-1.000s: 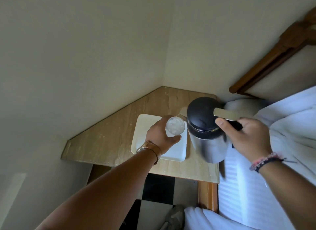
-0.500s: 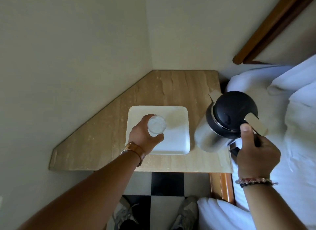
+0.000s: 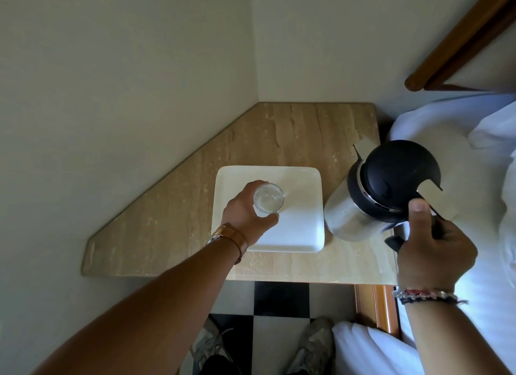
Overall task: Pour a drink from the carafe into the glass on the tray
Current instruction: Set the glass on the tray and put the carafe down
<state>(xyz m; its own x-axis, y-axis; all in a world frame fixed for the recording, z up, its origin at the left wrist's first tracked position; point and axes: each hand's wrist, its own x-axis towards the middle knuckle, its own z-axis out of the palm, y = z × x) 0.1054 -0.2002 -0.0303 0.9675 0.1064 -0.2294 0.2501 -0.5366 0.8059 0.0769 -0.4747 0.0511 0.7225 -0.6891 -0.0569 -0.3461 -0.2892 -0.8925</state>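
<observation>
A clear glass (image 3: 268, 200) stands upright on the left half of a square white tray (image 3: 296, 229), near the middle of the frame, its contents not discernible from above. To the right, the carafe (image 3: 374, 193) shows a brushed steel body and black domed lid, tilted with its base toward the tray and its spout pointing to the upper left.

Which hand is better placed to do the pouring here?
Right. The right hand already grips the carafe by its handle, beside the tray. The left hand is wrapped around the glass, steadying it.
</observation>
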